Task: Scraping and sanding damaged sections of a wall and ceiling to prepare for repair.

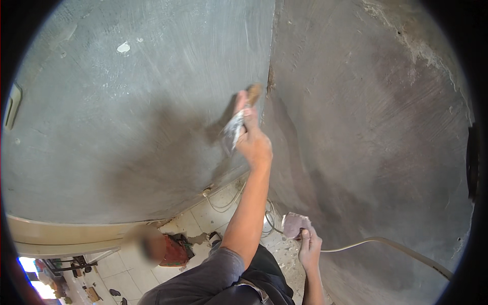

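My left hand [252, 143] is raised to the grey wall [152, 66], close to the inside corner. Its fingers are closed round a hand tool [254, 93] with a tan-brown end and a whitish, flat part beside the palm. Motion blurs the tool, so its exact kind cannot be made out. The brown end lies near the corner line. Lower down, my right hand [310, 247] pinches a dusty, purplish-grey piece of sandpaper [296, 225] between thumb and fingers, in front of the right-hand wall [366, 132].
A cream cable [378, 240] runs along the right wall. Thin wires [222, 207] lie by the corner on the white tiled floor [122, 277]. A red container [174, 252] stands lower left, below a cream ledge [76, 236]. Tools and debris lie farther left.
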`<act>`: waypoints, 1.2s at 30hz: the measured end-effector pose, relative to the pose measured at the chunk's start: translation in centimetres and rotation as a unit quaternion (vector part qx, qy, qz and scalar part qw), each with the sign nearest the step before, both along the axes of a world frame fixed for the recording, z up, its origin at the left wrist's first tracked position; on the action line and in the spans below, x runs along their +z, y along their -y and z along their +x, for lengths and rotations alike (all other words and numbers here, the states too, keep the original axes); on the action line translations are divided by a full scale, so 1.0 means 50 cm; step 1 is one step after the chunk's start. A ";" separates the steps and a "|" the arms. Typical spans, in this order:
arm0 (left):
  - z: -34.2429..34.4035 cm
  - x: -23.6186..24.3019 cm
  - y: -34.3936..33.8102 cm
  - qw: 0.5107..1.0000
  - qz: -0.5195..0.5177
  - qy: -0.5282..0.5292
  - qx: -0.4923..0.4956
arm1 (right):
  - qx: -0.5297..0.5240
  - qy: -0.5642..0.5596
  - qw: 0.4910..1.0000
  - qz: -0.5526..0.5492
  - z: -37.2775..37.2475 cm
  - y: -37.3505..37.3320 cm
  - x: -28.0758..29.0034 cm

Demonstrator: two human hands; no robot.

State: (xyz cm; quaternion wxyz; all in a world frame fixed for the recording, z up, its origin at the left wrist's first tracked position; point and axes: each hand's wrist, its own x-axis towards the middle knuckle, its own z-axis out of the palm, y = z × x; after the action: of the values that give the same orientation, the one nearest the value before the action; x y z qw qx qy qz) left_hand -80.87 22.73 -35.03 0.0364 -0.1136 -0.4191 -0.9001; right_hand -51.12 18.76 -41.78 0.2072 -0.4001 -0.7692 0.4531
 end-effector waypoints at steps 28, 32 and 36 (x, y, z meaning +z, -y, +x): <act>-0.027 0.033 -0.024 0.969 -0.175 -0.162 0.065 | 0.195 0.089 0.977 0.023 -0.018 -0.007 -0.055; -0.009 0.077 0.006 0.987 -0.093 -0.080 0.102 | 0.191 0.095 0.976 0.041 -0.023 -0.020 -0.046; -0.028 0.025 -0.028 0.992 -0.083 -0.086 0.045 | 0.196 0.071 0.977 0.042 -0.031 0.002 -0.042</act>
State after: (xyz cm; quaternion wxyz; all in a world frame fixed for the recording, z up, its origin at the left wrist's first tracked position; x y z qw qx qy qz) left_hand -82.28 24.13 -33.77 0.1035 -0.1747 -0.4922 -0.8465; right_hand -52.64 18.63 -43.86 0.0756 -0.2636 -0.8639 0.4225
